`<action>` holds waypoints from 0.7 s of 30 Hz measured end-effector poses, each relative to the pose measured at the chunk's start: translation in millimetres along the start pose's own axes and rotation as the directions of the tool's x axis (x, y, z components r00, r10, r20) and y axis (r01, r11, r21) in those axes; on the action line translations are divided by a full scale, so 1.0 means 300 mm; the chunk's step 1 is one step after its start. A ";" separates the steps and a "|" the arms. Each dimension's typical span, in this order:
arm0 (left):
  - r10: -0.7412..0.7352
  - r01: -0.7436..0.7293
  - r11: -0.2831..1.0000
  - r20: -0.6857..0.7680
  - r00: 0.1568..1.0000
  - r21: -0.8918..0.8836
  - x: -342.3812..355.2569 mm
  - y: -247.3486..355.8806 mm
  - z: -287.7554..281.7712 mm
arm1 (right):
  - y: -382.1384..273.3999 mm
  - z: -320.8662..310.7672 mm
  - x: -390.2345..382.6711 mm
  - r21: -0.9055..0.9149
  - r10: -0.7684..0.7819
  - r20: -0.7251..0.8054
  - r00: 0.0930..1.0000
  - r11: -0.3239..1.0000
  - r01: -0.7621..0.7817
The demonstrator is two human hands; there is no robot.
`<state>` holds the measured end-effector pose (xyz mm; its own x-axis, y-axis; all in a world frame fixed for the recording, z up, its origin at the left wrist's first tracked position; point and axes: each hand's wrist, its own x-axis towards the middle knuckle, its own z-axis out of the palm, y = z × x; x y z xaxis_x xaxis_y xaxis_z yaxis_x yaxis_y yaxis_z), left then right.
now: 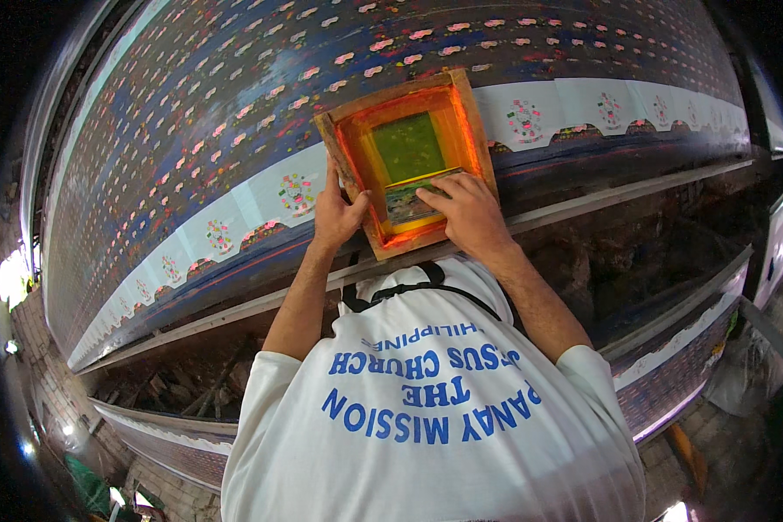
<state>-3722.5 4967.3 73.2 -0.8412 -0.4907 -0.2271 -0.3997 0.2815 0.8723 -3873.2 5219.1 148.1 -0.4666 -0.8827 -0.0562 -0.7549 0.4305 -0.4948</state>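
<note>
A wooden screen-printing frame (471, 113) lies over the strip of white fabric on the long table. Its inner edges are smeared orange, and a green mesh window (409, 143) shows in the middle. My left hand (336, 210) is closed around the frame's left side, thumb on top of the near-left edge. Inside the near end of the frame, my right hand (471, 207) grips a paint-stained squeegee (402, 202) lying across the mesh. The fabric directly beneath the frame is hidden.
White fabric pieces (565, 97) with colourful round prints run in a row along both sides of the frame. The dark tabletop (235, 104) carries many small pink marks. A metal rail (626, 198) edges it. Another printed table (670, 383) stands behind, near my right side.
</note>
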 end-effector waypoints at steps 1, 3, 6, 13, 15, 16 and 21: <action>-0.019 0.019 1.000 0.003 1.000 0.002 0.007 0.016 0.017 | 0.019 -0.003 -0.004 0.008 -0.003 0.007 1.000 1.000 0.003; -0.104 0.105 0.994 0.049 0.993 -0.010 0.021 0.048 0.022 | 0.047 -0.002 -0.008 0.021 -0.011 0.019 1.000 1.000 0.011; -0.081 0.083 0.994 0.032 0.996 -0.065 0.029 0.038 0.032 | 0.066 0.000 -0.006 0.023 -0.029 0.032 0.999 0.999 0.028; -0.096 0.098 0.991 0.022 0.995 -0.088 0.030 0.034 0.047 | 0.060 0.015 -0.016 -0.007 -0.015 0.046 0.999 1.000 0.016; -0.076 0.076 0.995 0.003 0.997 -0.067 0.029 0.021 0.048 | 0.045 -0.025 0.016 0.035 0.024 0.129 0.991 0.999 -0.029; -0.083 0.083 0.994 -0.004 0.997 -0.072 0.026 0.020 0.049 | 0.042 -0.070 0.057 0.079 0.044 0.192 0.980 0.995 -0.060; -0.085 0.086 0.994 0.027 0.996 -0.070 0.037 0.025 0.036 | 0.119 -0.085 0.323 0.064 0.025 0.131 0.991 0.997 -0.033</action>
<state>-3738.8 4973.0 72.6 -0.8140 -0.4899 -0.3119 -0.4445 0.1799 0.8775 -3957.1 5153.8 147.0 -0.4206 -0.8888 -0.1819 -0.7080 0.4469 -0.5469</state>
